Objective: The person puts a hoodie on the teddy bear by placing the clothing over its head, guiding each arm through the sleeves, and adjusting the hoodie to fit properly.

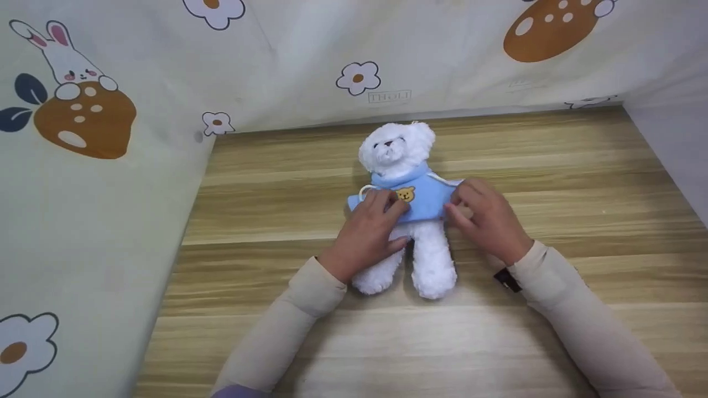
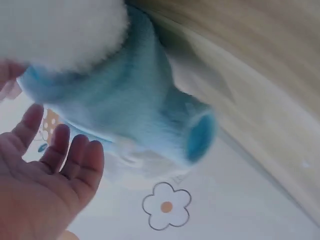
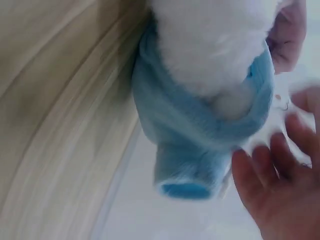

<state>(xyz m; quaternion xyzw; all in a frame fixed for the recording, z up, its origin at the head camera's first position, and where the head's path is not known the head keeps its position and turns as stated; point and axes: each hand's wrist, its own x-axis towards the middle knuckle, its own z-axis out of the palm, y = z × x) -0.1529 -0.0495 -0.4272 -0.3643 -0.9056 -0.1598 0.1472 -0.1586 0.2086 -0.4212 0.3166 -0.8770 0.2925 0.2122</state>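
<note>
A white plush bear [image 1: 434,265] lies on its back in a light blue hooded top [image 1: 426,199] with a small bear-face patch [image 1: 405,194] and white cords. My left hand [image 1: 368,235] is over the top's lower left part and the leg beneath. In the left wrist view its fingers [image 2: 90,165] are loosely bent beside the fabric, gripping nothing. At the right sleeve is my right hand [image 1: 489,221], its fingers [image 3: 245,170] loosely bent, one fingertip right at the fabric's edge. The sleeve end [image 3: 185,191] looks hollow in the right wrist view.
The bear lies on a wood-grain tabletop [image 1: 265,276]. Pale cloth [image 1: 287,72] printed with flowers, rabbits and brown fruit hangs along the back and left sides. A pale panel [image 1: 675,132] borders the right edge. A small dark object [image 1: 507,280] is at the right cuff.
</note>
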